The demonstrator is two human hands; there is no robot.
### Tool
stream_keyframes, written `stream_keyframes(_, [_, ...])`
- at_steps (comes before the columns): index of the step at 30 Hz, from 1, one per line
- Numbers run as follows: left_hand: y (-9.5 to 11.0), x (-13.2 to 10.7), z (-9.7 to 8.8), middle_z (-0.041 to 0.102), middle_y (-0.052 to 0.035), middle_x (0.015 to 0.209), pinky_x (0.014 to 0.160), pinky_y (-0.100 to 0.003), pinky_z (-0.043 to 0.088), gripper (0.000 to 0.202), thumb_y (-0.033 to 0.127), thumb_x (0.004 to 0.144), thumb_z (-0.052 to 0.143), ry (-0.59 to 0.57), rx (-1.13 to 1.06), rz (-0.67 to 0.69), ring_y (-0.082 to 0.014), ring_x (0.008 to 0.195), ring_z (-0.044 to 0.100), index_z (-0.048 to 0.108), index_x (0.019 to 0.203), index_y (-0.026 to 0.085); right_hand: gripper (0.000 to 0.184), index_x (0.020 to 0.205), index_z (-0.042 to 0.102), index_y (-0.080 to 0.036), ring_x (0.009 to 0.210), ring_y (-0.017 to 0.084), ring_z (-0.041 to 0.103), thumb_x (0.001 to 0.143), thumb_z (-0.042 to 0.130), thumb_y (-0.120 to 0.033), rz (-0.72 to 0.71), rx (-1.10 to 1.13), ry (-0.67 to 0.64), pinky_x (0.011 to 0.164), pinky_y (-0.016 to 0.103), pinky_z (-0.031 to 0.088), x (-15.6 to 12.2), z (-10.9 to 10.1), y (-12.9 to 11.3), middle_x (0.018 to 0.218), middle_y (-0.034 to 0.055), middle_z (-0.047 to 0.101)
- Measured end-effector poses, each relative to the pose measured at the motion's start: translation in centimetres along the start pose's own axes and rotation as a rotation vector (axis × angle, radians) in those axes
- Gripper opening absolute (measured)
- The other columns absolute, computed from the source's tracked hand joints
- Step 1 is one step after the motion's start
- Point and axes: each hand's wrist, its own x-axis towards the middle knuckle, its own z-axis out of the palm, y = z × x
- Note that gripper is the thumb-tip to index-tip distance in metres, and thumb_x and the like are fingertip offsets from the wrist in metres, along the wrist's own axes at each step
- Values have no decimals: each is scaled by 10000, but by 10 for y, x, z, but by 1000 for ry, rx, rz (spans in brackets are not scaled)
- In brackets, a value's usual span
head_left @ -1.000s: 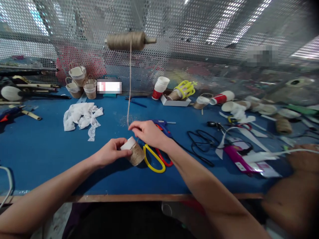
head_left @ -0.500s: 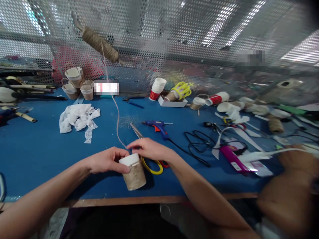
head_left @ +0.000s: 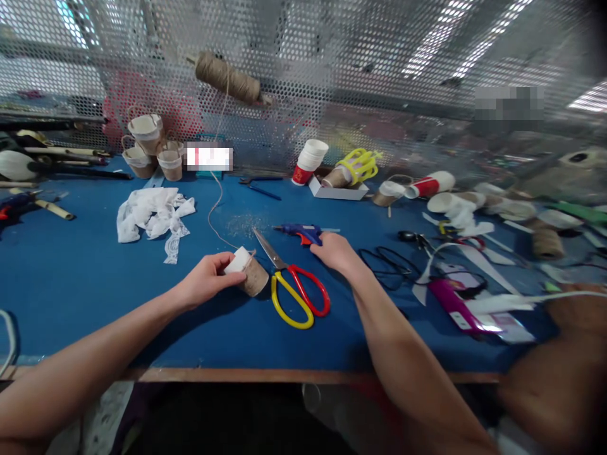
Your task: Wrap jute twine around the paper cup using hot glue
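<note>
My left hand (head_left: 211,278) is closed around the white-rimmed end of a small paper cup (head_left: 256,278) wrapped in brown material, which lies tilted just above the blue table. A thin twine (head_left: 219,202) runs from the cup up toward a twine spool (head_left: 227,77) hung on the mesh. The fingers of my right hand (head_left: 334,249) are wrapped round the handle of a blue glue gun (head_left: 303,232) with a red trigger. Between my hands, scissors (head_left: 294,287) with one yellow and one red handle lie with their blades pointing away.
White lace (head_left: 152,215) lies in a heap at left, near finished cups with twine handles (head_left: 142,142). Pliers (head_left: 260,188) and a stack of paper cups (head_left: 310,161) are at the back. A black cord (head_left: 386,265) and a purple box (head_left: 455,306) lie right, near another person's arm (head_left: 554,379).
My right hand has left the cup and moved right onto the glue gun's handle. My left hand has shifted the cup up and left, uncovering the scissors. The twine hangs slacker.
</note>
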Motion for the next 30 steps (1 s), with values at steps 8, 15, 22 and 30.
stream_keyframes(8, [0,1,-1,553,24,677,628,-228,369,183,255,665,635,38,11,-35,-104,622,495,532,744,125,267,873,535,-154,607,143,601,687,593,-336,-69,553,-132,577,281,481,-44,-28,-27,708,41,632])
stream_keyframes(15, [3,2,-1,591,12,661,634,-240,388,139,213,646,645,103,-31,-31,-111,608,515,547,698,128,178,786,573,-140,422,73,482,758,540,-312,-208,597,-425,426,207,403,-76,-26,-51,508,-33,533])
stream_keyframes(22, [0,5,-6,652,-48,794,709,-285,420,207,224,670,639,123,-36,-21,-149,694,563,601,838,109,302,500,463,-167,377,72,459,740,541,-333,-185,404,-424,413,211,390,-84,-19,-55,417,-34,489])
stream_keyframes(30, [1,4,-4,649,-54,788,681,-274,422,202,240,693,626,105,24,-2,-152,685,566,605,841,103,243,558,494,-169,393,85,457,736,514,-333,-179,343,-340,407,218,377,-89,-13,-61,439,-25,503])
